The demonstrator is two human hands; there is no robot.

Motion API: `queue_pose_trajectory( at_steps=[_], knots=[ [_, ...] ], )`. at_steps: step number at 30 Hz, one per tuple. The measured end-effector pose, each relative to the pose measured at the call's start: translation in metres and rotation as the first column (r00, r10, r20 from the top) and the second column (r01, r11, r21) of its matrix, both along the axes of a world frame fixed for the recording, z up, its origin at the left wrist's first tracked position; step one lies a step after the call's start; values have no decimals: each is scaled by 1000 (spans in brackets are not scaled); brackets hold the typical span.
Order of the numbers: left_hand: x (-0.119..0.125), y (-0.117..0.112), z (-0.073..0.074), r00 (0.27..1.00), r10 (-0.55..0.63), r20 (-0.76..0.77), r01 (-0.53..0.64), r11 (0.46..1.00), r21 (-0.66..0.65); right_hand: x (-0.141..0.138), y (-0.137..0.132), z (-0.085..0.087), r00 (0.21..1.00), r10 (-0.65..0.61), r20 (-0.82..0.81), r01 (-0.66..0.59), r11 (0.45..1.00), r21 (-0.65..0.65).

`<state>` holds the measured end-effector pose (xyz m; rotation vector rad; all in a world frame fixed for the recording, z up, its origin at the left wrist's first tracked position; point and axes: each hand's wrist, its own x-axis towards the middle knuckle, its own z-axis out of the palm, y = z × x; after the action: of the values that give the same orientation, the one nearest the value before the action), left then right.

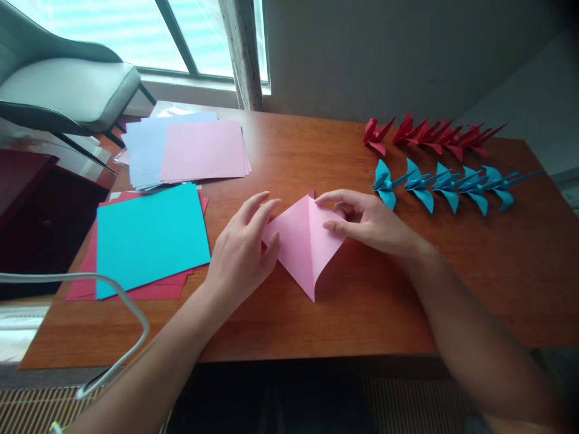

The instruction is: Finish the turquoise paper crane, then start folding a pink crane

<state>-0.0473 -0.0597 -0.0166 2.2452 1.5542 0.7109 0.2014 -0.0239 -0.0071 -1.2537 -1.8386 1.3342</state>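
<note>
A folded pink sheet of origami paper (pixel 296 235) lies in front of me as a diamond, with a crease running down its middle and its near right edge curling up. My left hand (pixel 246 244) is at its left corner, thumb and fingers on either side of that corner. My right hand (pixel 366 220) pinches the right side of the paper, thumb on top and fingers curled at the upper edge. What lies beneath the right fingers is hidden.
Blue paper cranes (pixel 446 184) line the table's (pixel 362 325) right side, with red cranes (pixel 434 135) behind. Turquoise sheets (pixel 151 241) over red sheets, and pink sheets (pixel 203 150) over pale blue ones, lie left. A white cable (pixel 140 313) loops at the near left; a chair (pixel 67 90) stands beyond.
</note>
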Motion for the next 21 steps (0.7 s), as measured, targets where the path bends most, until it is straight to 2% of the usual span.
queue_pose_trajectory(
  at_steps=[2,4,7,9,12,14,15,18,21],
  knots=[
    [0,0,-3,988,-71,-136,85,992,96,5,2,-1,986,1,165,-12,998,65],
    [2,-2,-6,955,-193,-224,224,967,119,8,3,-2,957,-4,289,-32,992,118],
    [6,-4,-8,888,-356,-292,380,924,30,12,5,-4,915,-8,404,-69,982,177],
    [8,-5,-9,859,-410,-306,419,907,-37,14,6,-6,885,1,465,-122,965,231],
    [10,-6,-9,853,-414,-317,415,907,-69,13,6,-8,841,-45,539,-206,895,396],
    [9,-6,-8,862,-385,-330,387,920,-61,9,4,-8,849,-71,523,-248,822,513],
    [8,-6,-8,868,-365,-337,368,928,-57,6,2,-8,865,-41,501,-278,791,545],
    [4,-5,-5,889,-297,-349,301,953,-45,-4,-5,-6,874,176,453,-421,740,524],
    [-2,-2,-4,905,-229,-358,230,972,-42,-11,-13,-4,811,309,496,-537,729,424]
  ],
)
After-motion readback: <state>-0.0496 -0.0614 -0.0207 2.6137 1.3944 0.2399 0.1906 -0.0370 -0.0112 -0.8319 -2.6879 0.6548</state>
